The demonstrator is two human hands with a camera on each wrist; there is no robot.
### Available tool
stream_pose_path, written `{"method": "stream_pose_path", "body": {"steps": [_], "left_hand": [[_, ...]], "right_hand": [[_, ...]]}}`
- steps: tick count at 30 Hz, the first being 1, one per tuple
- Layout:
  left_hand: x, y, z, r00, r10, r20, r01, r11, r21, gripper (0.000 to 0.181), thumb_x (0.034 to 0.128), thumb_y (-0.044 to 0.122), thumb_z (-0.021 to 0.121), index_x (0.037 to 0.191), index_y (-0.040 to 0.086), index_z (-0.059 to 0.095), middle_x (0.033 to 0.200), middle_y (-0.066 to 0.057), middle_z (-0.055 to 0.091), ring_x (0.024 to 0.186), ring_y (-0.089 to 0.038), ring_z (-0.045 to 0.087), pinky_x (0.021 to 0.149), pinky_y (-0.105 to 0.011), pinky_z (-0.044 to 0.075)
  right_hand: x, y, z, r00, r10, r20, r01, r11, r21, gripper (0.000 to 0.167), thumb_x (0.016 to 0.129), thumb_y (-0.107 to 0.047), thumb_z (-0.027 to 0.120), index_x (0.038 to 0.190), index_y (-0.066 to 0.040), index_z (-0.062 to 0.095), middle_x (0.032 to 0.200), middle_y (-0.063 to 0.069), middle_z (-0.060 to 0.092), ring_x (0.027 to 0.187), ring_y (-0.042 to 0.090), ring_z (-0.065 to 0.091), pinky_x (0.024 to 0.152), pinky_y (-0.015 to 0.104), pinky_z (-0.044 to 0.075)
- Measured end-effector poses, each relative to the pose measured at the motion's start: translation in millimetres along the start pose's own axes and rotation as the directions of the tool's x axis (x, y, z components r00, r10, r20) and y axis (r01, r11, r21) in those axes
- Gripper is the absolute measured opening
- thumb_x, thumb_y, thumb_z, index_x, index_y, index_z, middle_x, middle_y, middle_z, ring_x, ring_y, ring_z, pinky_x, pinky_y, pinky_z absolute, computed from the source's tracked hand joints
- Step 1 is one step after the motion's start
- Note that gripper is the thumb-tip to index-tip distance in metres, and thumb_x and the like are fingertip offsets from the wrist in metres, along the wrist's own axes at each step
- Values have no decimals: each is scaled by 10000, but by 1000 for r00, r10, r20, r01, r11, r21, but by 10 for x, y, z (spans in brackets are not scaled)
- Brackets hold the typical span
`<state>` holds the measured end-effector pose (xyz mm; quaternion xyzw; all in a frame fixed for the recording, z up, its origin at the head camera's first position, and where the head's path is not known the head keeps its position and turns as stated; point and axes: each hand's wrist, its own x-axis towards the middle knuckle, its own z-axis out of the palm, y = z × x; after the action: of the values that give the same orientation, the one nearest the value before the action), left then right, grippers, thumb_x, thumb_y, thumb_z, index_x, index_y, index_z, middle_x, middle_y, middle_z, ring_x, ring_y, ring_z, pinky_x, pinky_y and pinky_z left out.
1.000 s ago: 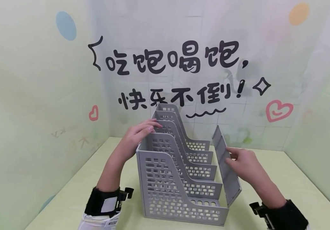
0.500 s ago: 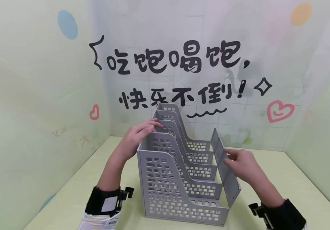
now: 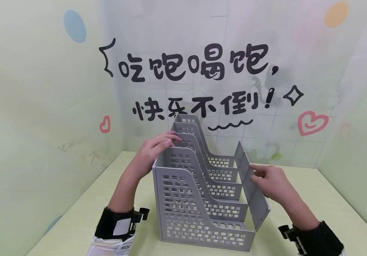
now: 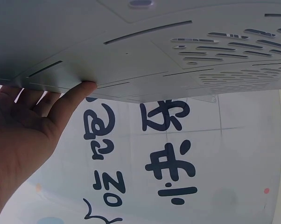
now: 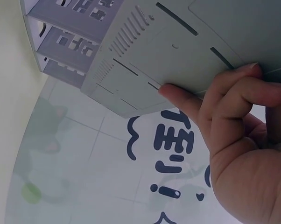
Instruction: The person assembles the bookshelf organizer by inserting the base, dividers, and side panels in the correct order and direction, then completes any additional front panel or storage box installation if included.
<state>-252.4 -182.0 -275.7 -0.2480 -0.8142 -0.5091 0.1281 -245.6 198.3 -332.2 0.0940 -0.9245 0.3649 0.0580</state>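
Observation:
A grey plastic file organizer (image 3: 191,183) with several tall perforated dividers stands upright on the table. My left hand (image 3: 146,154) grips the top edge of its tall back wall; the left wrist view shows the thumb on the slotted outer face of that wall (image 4: 145,60). At the low front, my right hand (image 3: 274,181) pinches the upper edge of a flat grey panel (image 3: 255,197). This panel leans outward against the divider ends, its far end close to them and a gap showing along its length. In the right wrist view, fingers (image 5: 182,100) touch its slotted outer face.
The pale yellow table (image 3: 317,209) extends around the organizer. Behind it hangs a printed backdrop (image 3: 202,32) with large dark characters, and patterned side walls (image 3: 42,106) flank the table.
The front panel and right hand first shift slightly left toward the dividers, then drift slightly back right. My left hand and the organizer look unmoved.

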Motion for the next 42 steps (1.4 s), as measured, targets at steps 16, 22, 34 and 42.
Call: {"method": "stream_pose_path", "body": {"steps": [16, 22, 34, 42], "left_hand": [[0, 18, 3, 1000, 3, -2, -3, 1000, -6, 400, 1093, 279, 471, 1171, 1, 748, 1576, -115, 581, 1578, -285, 419, 1312, -631, 259], [-1, 5, 0, 1000, 3, -5, -3, 1000, -12, 391, 1092, 278, 476, 1140, 6, 752, 1563, -112, 594, 1575, -277, 422, 1314, -625, 260], [1, 14, 6, 1000, 7, -9, -7, 1000, 4, 387, 1089, 293, 479, 1152, 31, 756, 1565, -98, 594, 1570, -268, 433, 1308, -620, 273], [-1, 11, 9, 1000, -1, -9, 1, 1000, -4, 409, 1087, 291, 477, 1221, 7, 740, 1579, -94, 581, 1573, -270, 427, 1301, -625, 276]], "right_hand": [[-2, 13, -67, 1000, -2, 7, 3, 1000, -19, 538, 909, -101, 621, 1427, 47, 635, 1189, 330, 748, 523, 126, 547, 499, 280, 492], [7, 12, -36, 1000, 8, 16, -8, 1000, -8, 531, 926, -104, 621, 1436, 45, 628, 1212, 340, 736, 493, 125, 511, 497, 285, 489], [4, 17, -4, 999, 16, 41, -18, 998, 59, 526, 965, -105, 578, 1480, -2, 605, 1045, 170, 815, 460, 172, 520, 452, 316, 458], [-24, -21, 37, 997, -6, 81, -1, 996, 94, 534, 993, -89, 538, 1513, 29, 550, 854, 72, 790, 470, 185, 559, 456, 316, 456]]}}
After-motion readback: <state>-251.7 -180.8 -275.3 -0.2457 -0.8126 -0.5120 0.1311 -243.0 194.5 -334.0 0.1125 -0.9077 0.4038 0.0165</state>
